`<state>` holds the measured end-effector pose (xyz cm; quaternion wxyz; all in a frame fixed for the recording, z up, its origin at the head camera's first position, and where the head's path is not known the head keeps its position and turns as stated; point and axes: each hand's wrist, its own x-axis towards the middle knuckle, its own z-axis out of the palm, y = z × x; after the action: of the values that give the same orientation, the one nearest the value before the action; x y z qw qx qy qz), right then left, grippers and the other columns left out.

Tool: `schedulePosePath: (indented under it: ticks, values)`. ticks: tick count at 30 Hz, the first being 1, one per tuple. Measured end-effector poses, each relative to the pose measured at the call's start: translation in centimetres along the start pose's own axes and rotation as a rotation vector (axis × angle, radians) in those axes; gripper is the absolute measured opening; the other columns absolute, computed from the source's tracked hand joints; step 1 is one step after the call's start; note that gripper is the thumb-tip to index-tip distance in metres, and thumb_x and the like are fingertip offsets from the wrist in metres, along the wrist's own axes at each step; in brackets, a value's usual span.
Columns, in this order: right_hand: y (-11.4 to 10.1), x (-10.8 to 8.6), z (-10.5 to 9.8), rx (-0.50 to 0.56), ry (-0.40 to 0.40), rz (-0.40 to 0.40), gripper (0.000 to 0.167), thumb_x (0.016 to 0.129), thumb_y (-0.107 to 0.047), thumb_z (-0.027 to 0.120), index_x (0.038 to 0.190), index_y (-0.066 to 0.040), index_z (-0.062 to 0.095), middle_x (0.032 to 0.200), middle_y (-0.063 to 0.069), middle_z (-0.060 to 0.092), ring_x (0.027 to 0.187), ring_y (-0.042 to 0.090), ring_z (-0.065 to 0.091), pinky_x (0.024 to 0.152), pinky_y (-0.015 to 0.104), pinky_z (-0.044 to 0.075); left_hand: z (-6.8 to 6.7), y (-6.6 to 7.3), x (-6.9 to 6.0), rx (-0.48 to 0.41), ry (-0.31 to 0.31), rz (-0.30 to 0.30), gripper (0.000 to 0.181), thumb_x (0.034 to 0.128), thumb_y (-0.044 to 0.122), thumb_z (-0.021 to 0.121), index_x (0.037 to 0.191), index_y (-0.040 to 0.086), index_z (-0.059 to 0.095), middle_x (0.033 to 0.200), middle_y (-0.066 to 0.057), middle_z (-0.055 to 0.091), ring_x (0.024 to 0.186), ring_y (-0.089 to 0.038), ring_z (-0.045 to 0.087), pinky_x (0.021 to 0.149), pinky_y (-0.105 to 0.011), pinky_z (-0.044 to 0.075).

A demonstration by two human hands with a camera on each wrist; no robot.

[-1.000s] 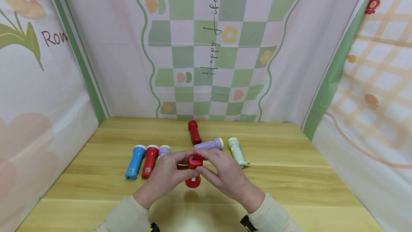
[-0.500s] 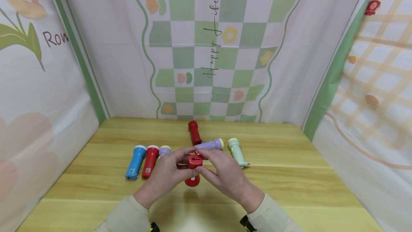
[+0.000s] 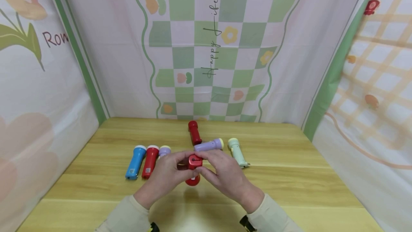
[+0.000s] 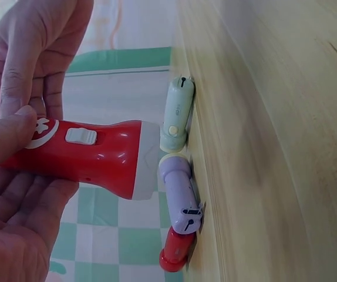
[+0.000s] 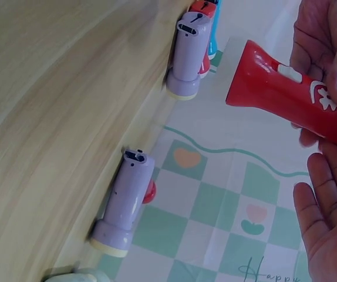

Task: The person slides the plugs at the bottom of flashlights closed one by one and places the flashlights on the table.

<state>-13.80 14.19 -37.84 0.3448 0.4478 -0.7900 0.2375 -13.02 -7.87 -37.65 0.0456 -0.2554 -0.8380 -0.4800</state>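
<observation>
A red flashlight (image 3: 194,162) is held up off the table, its tail toward the head camera and its lens end pointing down. In the left wrist view the flashlight (image 4: 101,150) shows a white sliding switch and a white head rim. My left hand (image 3: 165,175) grips its body, with the thumb over a white printed mark. On the other side my right hand (image 3: 230,175) pinches the tail end between thumb and forefinger. In the right wrist view several fingers of the right hand (image 5: 333,217) stretch out beyond the tail. A small black part shows at the tail there.
To the left lie a blue flashlight (image 3: 135,162), another red flashlight (image 3: 150,162) and a purple flashlight (image 3: 165,150), partly hidden by my hand. Beyond my hands lie a small red flashlight (image 3: 194,133) and a purple flashlight (image 3: 209,145). A pale green flashlight (image 3: 237,153) lies right on the wooden table (image 3: 289,189).
Both hands stay almost in place around the red flashlight. Its tail face has turned slightly into view, and my right forefinger has shifted a little at its far edge.
</observation>
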Motion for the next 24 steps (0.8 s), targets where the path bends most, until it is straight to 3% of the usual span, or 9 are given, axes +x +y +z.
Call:
schedulePosePath:
  ticks: [11,18,24]
  values:
    - [-0.08,-0.28,0.24,-0.025,-0.011,0.008,0.042,0.087,-0.017,0.084,0.124,-0.004,0.07,0.121,0.007,0.075,0.111,0.02,0.071,0.095,0.035,0.059,-0.07,-0.38,0.25,0.011,-0.036,-0.013,0.036,0.0909,0.026,0.083,0.125,0.016,0.075,0.115,0.005,0.077,0.096,-0.008,0.073,0.083,-0.021,0.06]
    - [-0.02,-0.24,0.24,-0.028,-0.001,-0.011,0.043,0.087,-0.015,0.084,0.126,-0.006,0.069,0.122,0.006,0.074,0.111,0.019,0.071,0.093,0.034,0.059,-0.16,-0.04,0.32,0.113,-0.016,-0.034,0.038,0.0879,0.034,0.085,0.123,0.025,0.075,0.109,0.013,0.076,0.086,-0.008,0.068,0.076,-0.023,0.058]
    - [-0.16,-0.22,0.23,-0.029,0.006,-0.011,0.044,0.086,-0.013,0.086,0.126,-0.006,0.07,0.121,0.006,0.075,0.11,0.02,0.071,0.094,0.035,0.059,-0.35,-0.11,0.32,0.062,-0.06,-0.091,0.044,0.0904,0.039,0.082,0.13,0.025,0.072,0.121,0.007,0.074,0.084,-0.007,0.069,0.076,-0.022,0.059]
